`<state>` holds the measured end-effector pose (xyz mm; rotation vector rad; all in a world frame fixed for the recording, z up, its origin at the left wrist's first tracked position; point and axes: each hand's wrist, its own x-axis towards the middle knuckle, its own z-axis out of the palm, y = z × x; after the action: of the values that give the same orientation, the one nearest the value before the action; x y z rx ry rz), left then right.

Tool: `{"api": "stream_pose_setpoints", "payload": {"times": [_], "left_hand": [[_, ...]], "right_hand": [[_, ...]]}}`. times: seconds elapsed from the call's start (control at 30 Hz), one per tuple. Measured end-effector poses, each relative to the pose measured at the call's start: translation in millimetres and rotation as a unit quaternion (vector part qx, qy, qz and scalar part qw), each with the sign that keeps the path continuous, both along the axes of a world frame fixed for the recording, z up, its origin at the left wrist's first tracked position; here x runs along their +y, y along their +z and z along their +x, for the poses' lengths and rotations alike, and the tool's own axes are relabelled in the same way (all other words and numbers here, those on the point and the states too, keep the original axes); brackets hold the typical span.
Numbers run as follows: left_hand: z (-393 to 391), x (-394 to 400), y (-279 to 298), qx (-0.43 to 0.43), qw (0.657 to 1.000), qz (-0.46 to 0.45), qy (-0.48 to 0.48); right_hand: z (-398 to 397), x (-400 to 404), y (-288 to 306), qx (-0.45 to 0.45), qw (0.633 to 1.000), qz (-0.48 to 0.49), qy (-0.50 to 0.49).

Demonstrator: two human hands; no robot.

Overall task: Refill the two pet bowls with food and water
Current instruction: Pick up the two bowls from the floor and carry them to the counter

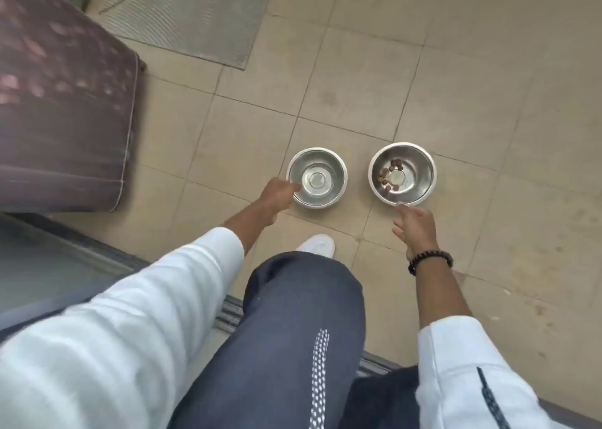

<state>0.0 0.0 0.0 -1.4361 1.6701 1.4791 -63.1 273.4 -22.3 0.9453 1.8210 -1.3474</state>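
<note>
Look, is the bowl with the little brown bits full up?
No, the right bowl holds only a few kibble pieces, with bare metal showing around them.

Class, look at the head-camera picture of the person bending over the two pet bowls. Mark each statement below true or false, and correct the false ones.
1. The right bowl holds a few pieces of kibble. True.
2. The left bowl is full of water. False: it looks empty.
3. The left hand is at the left bowl's rim. True.
4. Both bowls stand on the grey mat. False: they stand on the tiled floor.
5. The right hand wears a glove. False: it is bare, with a beaded bracelet on the wrist.
</note>
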Motion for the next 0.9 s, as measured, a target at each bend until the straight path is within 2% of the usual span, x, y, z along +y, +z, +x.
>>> {"api": "stream_pose_setpoints", "payload": {"times": [0.2, 0.37, 0.63, 0.9], "left_hand": [[-17, -22, -99, -0.044, 0.994, -0.104, 0.015], [-13, -23, -150, -0.004, 0.999, 0.002, 0.054], [-16, -16, -164, 0.060, 0.996, 0.016, 0.063], [-54, -8, -152, 0.103, 0.993, 0.026, 0.048]], "right_hand": [[-19, 0, -96, -0.053, 0.982, 0.073, -0.167], [-26, 0, -138, -0.013, 0.977, -0.020, -0.212], [-30, -8, -155, 0.041, 0.956, -0.071, -0.283], [-44, -20, -151, 0.096, 0.944, -0.095, -0.301]]}}
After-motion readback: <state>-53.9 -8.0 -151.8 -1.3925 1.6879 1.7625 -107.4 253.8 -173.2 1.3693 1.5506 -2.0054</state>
